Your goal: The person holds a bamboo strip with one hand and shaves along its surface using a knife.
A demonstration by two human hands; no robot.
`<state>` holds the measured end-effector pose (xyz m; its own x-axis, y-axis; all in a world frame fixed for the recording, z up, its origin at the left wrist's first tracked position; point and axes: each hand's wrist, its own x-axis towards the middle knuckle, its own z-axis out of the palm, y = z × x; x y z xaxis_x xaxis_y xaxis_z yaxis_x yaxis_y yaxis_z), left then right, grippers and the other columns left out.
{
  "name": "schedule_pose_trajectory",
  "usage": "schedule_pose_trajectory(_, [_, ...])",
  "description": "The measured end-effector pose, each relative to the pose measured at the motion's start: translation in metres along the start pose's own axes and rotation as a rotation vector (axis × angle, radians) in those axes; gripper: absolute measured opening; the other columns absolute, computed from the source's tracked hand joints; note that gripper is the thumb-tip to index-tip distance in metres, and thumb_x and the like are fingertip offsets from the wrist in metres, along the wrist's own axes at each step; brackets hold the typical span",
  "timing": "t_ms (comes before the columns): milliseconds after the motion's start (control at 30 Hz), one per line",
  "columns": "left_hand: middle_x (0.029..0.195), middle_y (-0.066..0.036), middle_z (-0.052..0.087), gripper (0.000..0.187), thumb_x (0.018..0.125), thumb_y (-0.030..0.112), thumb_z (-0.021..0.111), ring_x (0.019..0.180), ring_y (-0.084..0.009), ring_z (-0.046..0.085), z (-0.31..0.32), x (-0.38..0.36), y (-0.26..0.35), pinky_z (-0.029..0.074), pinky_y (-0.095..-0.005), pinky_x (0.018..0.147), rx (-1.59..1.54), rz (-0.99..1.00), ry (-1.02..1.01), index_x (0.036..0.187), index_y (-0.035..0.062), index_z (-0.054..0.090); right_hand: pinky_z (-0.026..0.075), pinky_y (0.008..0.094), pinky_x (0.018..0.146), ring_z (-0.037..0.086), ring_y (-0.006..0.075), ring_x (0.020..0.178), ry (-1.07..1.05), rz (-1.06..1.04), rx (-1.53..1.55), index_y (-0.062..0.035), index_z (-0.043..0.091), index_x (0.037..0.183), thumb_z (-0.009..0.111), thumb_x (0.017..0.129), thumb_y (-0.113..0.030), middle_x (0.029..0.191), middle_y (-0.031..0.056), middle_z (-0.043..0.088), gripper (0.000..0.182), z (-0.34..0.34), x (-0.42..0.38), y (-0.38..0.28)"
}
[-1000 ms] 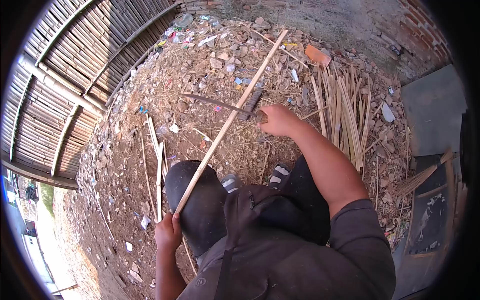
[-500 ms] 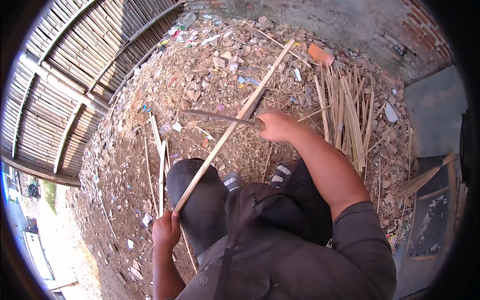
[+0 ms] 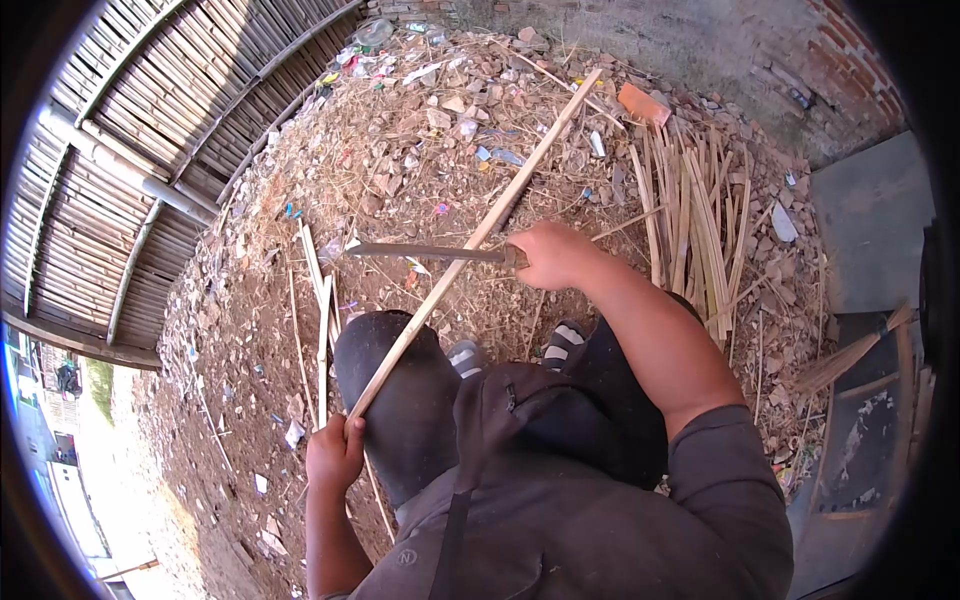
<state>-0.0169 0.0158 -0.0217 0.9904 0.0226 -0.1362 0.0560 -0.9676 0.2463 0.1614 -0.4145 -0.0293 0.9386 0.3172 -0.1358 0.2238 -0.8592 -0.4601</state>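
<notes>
The left hand (image 3: 335,455) gripped the near end of a long wooden strip (image 3: 524,180) running toward 1 o'clock past the left knee (image 3: 372,345), while the right hand (image 3: 553,257) clasped a knife (image 3: 420,250) pointing to 9 o'clock, with piled strips (image 3: 690,220) at the view's 2 o'clock.

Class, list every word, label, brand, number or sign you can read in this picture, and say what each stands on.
"N", a single letter in a small round mark on the dark shirt.
Litter: any print on the scraps is too small or blurred to read.
Blade and strip: no lettering can be made out.
No other text can be read.
</notes>
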Motion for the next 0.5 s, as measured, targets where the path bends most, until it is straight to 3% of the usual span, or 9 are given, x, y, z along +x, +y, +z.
schedule_pose_trajectory(67, [0.071, -0.024, 0.063, 0.051, 0.100, 0.051, 0.054, 0.072, -0.0498, 0.063, 0.005, 0.004, -0.003, 0.047, -0.0573, 0.063, 0.002, 0.022, 0.014, 0.081, 0.0042, 0.054, 0.055, 0.0498, 0.084, 0.070, 0.0380, 0.093, -0.052, -0.065, -0.104, -0.0107, 0.071, 0.106, 0.069, 0.077, -0.026, 0.092, 0.0207, 0.071, 0.033, -0.014, -0.010, -0.018])
schedule_pose_trajectory(233, [0.071, -0.025, 0.063, 0.049, 0.100, 0.048, 0.054, 0.072, -0.0496, 0.063, 0.008, 0.004, -0.001, 0.047, -0.0577, 0.063, -0.032, 0.009, 0.042, 0.080, 0.0038, 0.054, 0.054, 0.0475, 0.079, 0.070, 0.0380, 0.089, 0.144, 0.131, 0.278, -0.0022, 0.069, 0.099, 0.075, 0.078, -0.026, 0.093, 0.0223, 0.071, 0.033, -0.007, 0.015, 0.040])
schedule_pose_trajectory(500, [0.071, -0.024, 0.063, 0.050, 0.100, 0.050, 0.055, 0.072, -0.0489, 0.063, -0.003, 0.005, 0.002, 0.047, -0.0574, 0.062, 0.029, 0.017, 0.001, 0.080, 0.0040, 0.054, 0.054, 0.0498, 0.079, 0.069, 0.0379, 0.090, -0.061, -0.057, -0.055, -0.0066, 0.070, 0.099, 0.071, 0.076, -0.025, 0.093, 0.0195, 0.071, 0.029, -0.004, -0.003, -0.008])
